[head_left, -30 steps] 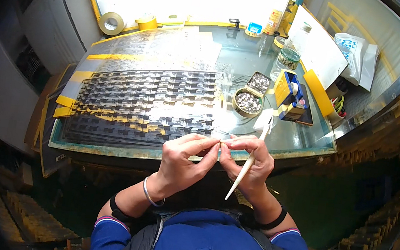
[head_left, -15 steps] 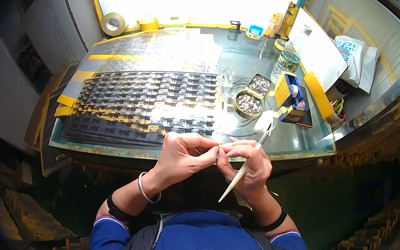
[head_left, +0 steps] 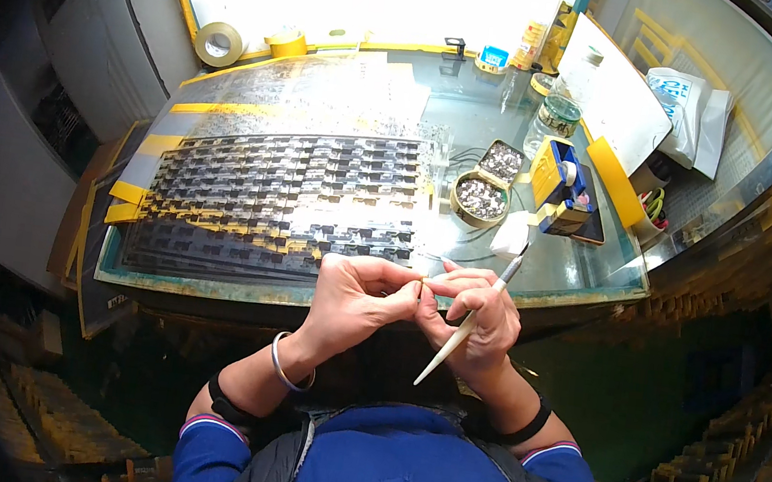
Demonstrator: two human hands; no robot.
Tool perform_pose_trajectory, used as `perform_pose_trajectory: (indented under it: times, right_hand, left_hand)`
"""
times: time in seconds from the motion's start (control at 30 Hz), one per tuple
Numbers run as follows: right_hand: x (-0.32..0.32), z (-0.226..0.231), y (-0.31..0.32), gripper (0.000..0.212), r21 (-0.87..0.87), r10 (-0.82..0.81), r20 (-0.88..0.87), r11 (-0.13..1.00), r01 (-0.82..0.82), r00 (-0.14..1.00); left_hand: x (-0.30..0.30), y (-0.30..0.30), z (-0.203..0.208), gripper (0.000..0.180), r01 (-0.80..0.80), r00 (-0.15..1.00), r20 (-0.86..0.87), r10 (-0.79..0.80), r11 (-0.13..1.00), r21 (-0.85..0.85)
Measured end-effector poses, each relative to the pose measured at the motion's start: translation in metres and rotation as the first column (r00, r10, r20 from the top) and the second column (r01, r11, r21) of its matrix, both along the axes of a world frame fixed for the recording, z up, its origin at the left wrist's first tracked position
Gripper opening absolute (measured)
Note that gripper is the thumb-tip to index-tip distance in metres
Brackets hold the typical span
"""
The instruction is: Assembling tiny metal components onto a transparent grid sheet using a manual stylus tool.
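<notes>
Near the front edge of the glass-topped table, my left hand (head_left: 358, 297) is closed in a pinch, thumb against forefinger. My right hand (head_left: 484, 322) meets it there, its thumb and forefinger touching the left fingertips. Whatever tiny thing lies between the fingertips is too small to name. A slim white-handled tool (head_left: 447, 353) with a grey metal neck is tucked in my right hand, its tapered end slanting down towards me. Its far tip points at a small white pad (head_left: 511, 233) on the glass. To the left of the pad, a round tin (head_left: 478, 216) holds small shiny bits.
Patterned dark film sheets (head_left: 286, 195) cover the table's left half, held with yellow tape. Behind the tin are a blue-and-yellow tape dispenser (head_left: 562, 181) and a glass jar (head_left: 556, 119). Tape rolls (head_left: 218, 45) stand by the bright panel at the back. A white bag (head_left: 677, 108) lies far right.
The white-handled tool has shifted slightly, its lower end moving left and its upper tip a little right. Both hands keep their pinch in nearly the same place.
</notes>
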State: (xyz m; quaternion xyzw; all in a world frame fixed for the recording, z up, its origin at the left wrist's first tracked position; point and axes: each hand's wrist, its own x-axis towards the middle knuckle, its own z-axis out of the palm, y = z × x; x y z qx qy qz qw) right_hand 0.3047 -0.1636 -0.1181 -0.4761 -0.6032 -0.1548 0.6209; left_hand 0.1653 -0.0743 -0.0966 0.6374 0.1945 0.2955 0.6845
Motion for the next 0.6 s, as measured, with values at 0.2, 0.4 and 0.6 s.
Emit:
perform_pose_trajectory:
  times: [0.2, 0.4, 0.6]
  right_hand:
    - [-0.001, -0.003, -0.001, 0.043, -0.044, 0.042, -0.110, 0.998, -0.047, 0.993]
    - [-0.001, -0.012, 0.002, 0.038, -0.044, 0.084, -0.263, 0.994, -0.099, 0.961]
    - [0.005, -0.012, -0.006, 0.033, -0.018, 0.197, -0.907, 0.865, -0.502, 0.372]
  left_hand:
    - [-0.001, 0.003, -0.001, 0.017, 0.039, 0.999, 0.008, -0.039, 0.997, -0.063]
    - [0.002, 0.006, -0.010, 0.012, 0.079, 0.993, 0.106, -0.053, 0.962, -0.261]
    - [0.000, 0.012, -0.011, 0.019, 0.101, 0.995, 0.045, -0.092, 0.809, -0.579]
